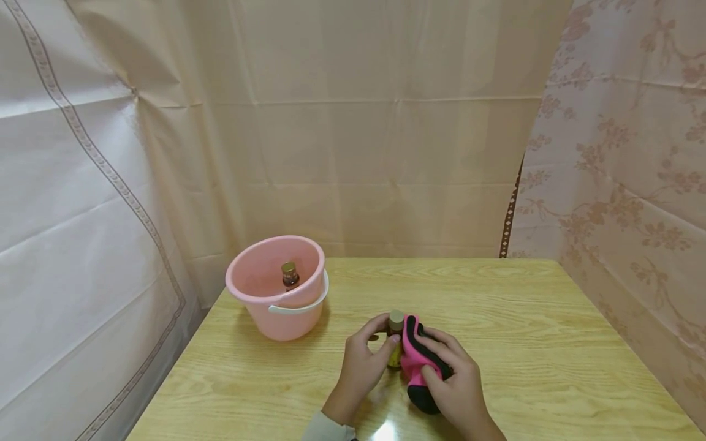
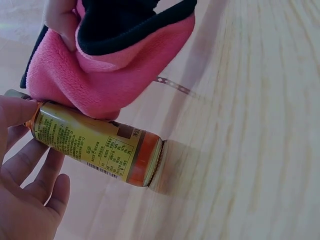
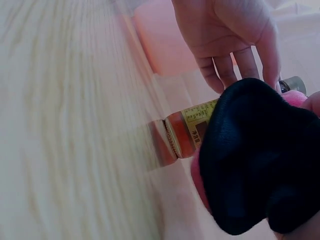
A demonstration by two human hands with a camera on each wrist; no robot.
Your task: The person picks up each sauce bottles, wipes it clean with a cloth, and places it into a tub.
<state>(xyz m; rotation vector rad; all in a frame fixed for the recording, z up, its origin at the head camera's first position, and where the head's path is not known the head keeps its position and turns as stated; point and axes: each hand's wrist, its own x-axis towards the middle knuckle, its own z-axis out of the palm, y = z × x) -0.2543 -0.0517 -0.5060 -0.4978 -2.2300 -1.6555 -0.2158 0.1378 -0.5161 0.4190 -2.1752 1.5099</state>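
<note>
A small glass bottle (image 1: pixel 394 357) with a gold cap and a yellow printed label (image 2: pixel 85 139) stands upright on the wooden table. My left hand (image 1: pixel 360 362) pinches it near the neck between thumb and fingers. A pink cloth with black edging and a black underside (image 1: pixel 413 358) is bunched in my right hand (image 1: pixel 460 381). That cloth lies against the bottle's right side; in the right wrist view its black side (image 3: pixel 255 165) hides much of the bottle.
At the left of the wooden table (image 1: pixel 524 324) stands a pink bucket (image 1: pixel 265 312) with a white handle. Inside it is another gold-capped dark bottle (image 1: pixel 290 277). Curtain-like sheets (image 1: pixel 386 153) hang behind the table and on both sides.
</note>
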